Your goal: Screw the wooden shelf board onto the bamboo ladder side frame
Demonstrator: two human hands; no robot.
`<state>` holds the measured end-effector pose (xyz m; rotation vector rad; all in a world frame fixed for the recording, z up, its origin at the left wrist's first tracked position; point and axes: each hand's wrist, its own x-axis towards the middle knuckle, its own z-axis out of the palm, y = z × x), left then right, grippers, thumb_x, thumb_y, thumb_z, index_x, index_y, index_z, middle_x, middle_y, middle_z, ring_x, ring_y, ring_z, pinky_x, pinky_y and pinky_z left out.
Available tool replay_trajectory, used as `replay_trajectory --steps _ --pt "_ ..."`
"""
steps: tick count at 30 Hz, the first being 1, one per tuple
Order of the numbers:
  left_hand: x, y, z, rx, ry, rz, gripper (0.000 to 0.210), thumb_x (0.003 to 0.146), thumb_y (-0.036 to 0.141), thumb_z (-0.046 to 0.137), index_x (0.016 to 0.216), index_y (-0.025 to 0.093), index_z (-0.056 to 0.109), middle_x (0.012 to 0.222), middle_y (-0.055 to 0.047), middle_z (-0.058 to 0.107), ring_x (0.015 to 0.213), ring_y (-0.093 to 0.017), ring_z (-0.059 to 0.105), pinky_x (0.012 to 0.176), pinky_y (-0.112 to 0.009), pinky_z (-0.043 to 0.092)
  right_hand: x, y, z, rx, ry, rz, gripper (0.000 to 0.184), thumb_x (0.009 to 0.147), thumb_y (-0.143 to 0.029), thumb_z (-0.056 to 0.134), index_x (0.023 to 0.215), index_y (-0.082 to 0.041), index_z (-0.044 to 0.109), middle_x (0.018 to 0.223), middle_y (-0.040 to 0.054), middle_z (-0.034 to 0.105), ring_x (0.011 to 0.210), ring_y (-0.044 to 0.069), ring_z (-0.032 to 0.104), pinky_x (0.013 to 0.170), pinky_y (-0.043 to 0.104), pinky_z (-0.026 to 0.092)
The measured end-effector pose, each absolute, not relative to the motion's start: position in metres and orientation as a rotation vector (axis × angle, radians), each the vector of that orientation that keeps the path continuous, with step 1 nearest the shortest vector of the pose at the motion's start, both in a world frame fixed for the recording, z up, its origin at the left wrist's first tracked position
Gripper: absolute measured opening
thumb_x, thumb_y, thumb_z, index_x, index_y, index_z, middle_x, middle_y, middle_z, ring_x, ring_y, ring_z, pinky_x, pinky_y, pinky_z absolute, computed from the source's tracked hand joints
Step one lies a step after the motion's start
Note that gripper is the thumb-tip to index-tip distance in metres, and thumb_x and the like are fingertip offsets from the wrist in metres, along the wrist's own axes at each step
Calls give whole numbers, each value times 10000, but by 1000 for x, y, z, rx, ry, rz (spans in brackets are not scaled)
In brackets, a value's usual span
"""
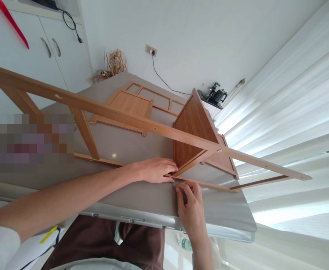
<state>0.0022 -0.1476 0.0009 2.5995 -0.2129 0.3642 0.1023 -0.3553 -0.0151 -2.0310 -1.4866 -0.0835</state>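
A wooden side frame with rungs stands on edge on the grey-covered table. Joined to it is an upright wooden panel, whose lower corner meets the frame's lower rail. My left hand is closed around that lower rail at the corner, fingers on the far side and thumb on the near side. Just right of it, my right hand is closed in a pinch close to the rail. A thin metal piece shows between the fingertips and the rail; its kind is too small to tell.
Another wooden panel and a ladder-like wooden frame lie farther back on the table. A third panel is at the right. A black kettle stands beyond, by the curtain. A plastic bottle is below the table edge.
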Motion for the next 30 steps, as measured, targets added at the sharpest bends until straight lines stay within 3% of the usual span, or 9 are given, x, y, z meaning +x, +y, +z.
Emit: replay_trajectory --steps 8,30 --pt "3 -147 -3 2590 -209 384 142 935 325 652 937 183 660 997 -57 687 1009 -212 633 882 -290 461 108 -360 -20 -2021 -1476 -96 139 1013 -286 538 999 -251 672 965 49 666 907 230 563 826 396 461" --pt "2 -148 2 2631 -217 374 133 936 310 647 925 177 647 990 -48 681 987 -199 640 857 -281 462 109 -360 -25 -2016 -1423 -119 163 1004 -318 555 975 -260 704 986 63 587 933 231 548 862 399 469"
